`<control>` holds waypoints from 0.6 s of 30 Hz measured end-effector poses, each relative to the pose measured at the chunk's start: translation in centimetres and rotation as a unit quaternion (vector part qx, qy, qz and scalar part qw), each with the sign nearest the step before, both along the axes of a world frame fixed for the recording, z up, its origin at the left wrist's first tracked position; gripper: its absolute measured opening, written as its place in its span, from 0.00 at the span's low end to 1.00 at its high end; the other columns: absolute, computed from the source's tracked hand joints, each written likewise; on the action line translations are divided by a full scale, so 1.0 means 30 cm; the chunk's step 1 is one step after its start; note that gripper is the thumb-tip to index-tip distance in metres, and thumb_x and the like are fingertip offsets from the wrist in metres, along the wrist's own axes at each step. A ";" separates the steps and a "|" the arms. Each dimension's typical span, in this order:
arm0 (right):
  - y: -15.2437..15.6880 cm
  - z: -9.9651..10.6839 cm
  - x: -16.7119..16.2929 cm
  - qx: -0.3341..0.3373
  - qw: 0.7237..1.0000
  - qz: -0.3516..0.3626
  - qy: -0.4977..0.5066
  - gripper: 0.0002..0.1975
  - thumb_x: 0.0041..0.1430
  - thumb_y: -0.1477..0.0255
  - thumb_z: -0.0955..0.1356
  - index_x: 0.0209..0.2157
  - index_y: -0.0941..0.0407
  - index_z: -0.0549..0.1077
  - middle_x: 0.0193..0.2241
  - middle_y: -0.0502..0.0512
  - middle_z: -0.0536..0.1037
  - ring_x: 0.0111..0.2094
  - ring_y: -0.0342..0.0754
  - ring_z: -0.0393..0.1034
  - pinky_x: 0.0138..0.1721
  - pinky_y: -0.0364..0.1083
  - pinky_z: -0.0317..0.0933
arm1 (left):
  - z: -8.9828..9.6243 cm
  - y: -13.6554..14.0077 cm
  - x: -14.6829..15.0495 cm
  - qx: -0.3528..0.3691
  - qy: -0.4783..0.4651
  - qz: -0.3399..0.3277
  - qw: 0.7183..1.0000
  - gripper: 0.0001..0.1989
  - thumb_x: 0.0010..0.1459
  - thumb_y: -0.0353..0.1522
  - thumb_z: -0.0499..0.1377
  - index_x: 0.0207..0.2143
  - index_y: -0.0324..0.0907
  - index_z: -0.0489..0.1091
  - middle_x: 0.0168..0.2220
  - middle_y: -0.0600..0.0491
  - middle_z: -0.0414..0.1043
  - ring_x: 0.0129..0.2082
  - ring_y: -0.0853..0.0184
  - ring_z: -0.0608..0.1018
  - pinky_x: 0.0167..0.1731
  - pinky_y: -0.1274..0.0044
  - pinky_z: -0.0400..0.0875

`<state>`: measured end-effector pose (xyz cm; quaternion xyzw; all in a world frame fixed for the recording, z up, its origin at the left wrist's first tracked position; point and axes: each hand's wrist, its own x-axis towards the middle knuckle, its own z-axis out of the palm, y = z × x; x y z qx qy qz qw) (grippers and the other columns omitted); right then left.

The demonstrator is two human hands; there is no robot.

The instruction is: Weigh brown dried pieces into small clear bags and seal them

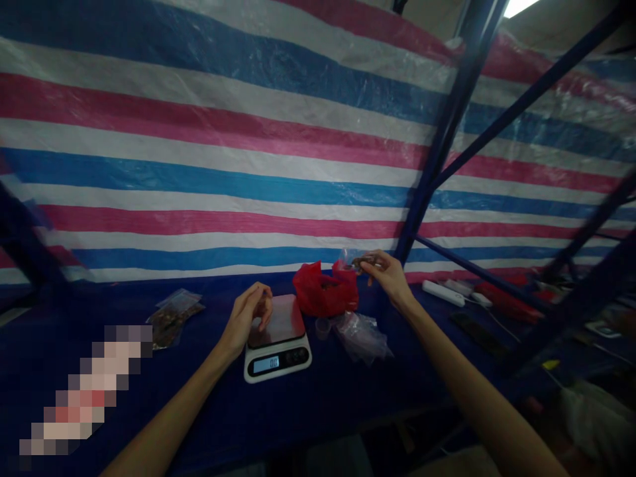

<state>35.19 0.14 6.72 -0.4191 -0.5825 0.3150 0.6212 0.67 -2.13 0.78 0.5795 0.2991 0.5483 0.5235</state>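
My left hand (252,313) hovers over the metal plate of a small white digital scale (278,361), its fingers loosely bent and nothing visible between them. The scale's display reads about 0.0. My right hand (386,273) pinches a small clear plastic bag (350,257) with dark brown bits in it, raised just over the right rim of a red plastic bag (322,291). That red bag stands open behind the scale, with some brown contents showing. Right of the scale lies a pile of clear zip bags (362,336), next to a small clear cup (322,327).
Filled clear bags (175,317) lie on the blue table (209,411) at left, near a pixelated patch. A striped plastic sheet (223,159) hangs behind. Blue metal posts (437,146) rise at right, where a white power strip (443,293) and a dark phone-like slab lie.
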 end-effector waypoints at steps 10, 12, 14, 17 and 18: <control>0.115 0.143 -0.081 -0.003 0.853 0.169 -0.494 0.06 0.57 0.76 0.72 0.37 0.57 0.79 0.33 0.54 0.84 0.34 0.48 0.77 0.36 0.44 0.62 | -0.013 0.026 -0.020 -0.006 0.003 0.009 1.000 0.16 0.68 0.46 0.53 0.39 0.42 0.66 0.19 0.61 0.64 0.15 0.73 0.65 0.16 0.82 0.59; 0.130 0.168 -0.106 0.000 0.820 0.186 -0.541 0.06 0.56 0.77 0.72 0.37 0.57 0.79 0.34 0.54 0.84 0.33 0.47 0.76 0.34 0.43 0.60 | -0.010 0.025 -0.023 -0.006 0.002 0.011 1.000 0.15 0.68 0.45 0.53 0.39 0.42 0.66 0.19 0.61 0.64 0.15 0.73 0.65 0.15 0.82 0.59; 0.141 0.184 -0.128 0.004 0.799 0.189 -0.571 0.07 0.54 0.78 0.73 0.37 0.58 0.79 0.33 0.55 0.83 0.32 0.47 0.75 0.32 0.42 0.59 | -0.007 0.023 -0.027 -0.004 0.001 0.013 1.000 0.15 0.68 0.45 0.52 0.39 0.42 0.66 0.19 0.60 0.64 0.15 0.73 0.66 0.16 0.81 0.59; 0.153 0.193 -0.146 -0.008 0.781 0.195 -0.593 0.08 0.53 0.82 0.71 0.36 0.59 0.79 0.30 0.54 0.82 0.30 0.45 0.74 0.30 0.42 0.58 | -0.004 0.021 -0.029 -0.003 -0.001 0.014 1.000 0.15 0.69 0.44 0.52 0.40 0.42 0.66 0.18 0.60 0.63 0.15 0.73 0.66 0.16 0.81 0.59; 0.156 0.194 -0.148 -0.008 0.778 0.197 -0.597 0.09 0.53 0.83 0.70 0.35 0.59 0.79 0.30 0.54 0.82 0.30 0.45 0.73 0.30 0.42 0.57 | -0.003 0.021 -0.029 -0.005 -0.002 0.014 1.000 0.15 0.69 0.44 0.51 0.40 0.42 0.66 0.18 0.60 0.63 0.15 0.73 0.65 0.16 0.81 0.59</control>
